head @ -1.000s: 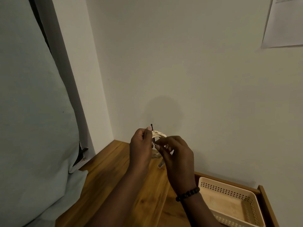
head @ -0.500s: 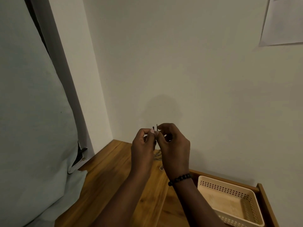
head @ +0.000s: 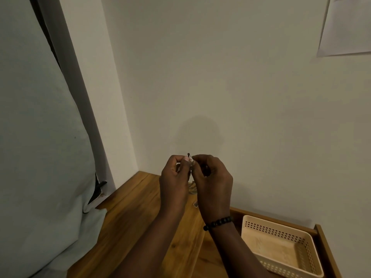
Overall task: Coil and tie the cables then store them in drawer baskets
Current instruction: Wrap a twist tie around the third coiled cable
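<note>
My left hand [head: 174,178] and my right hand [head: 212,180] are raised together above the wooden top, fingertips meeting. Between them they pinch a thin black tie [head: 189,154], whose end sticks up above the fingers. A coiled cream cable [head: 193,188] hangs below and behind the hands, mostly hidden by them; one connector end [head: 195,204] shows lower down. A cream perforated basket [head: 301,233] sits in the open drawer at the lower right, with nothing visible inside it.
The wooden top [head: 130,213] runs from the wall corner toward me. A pale cloth-covered shape [head: 40,157] fills the left side. The drawer's wooden frame [head: 325,249] borders the basket. A paper sheet [head: 347,25] hangs on the wall at the upper right.
My right hand rose from beside the coil to meet the left hand's fingertips at the tie. The coil, visible on top a second ago, is now hidden behind both hands.
</note>
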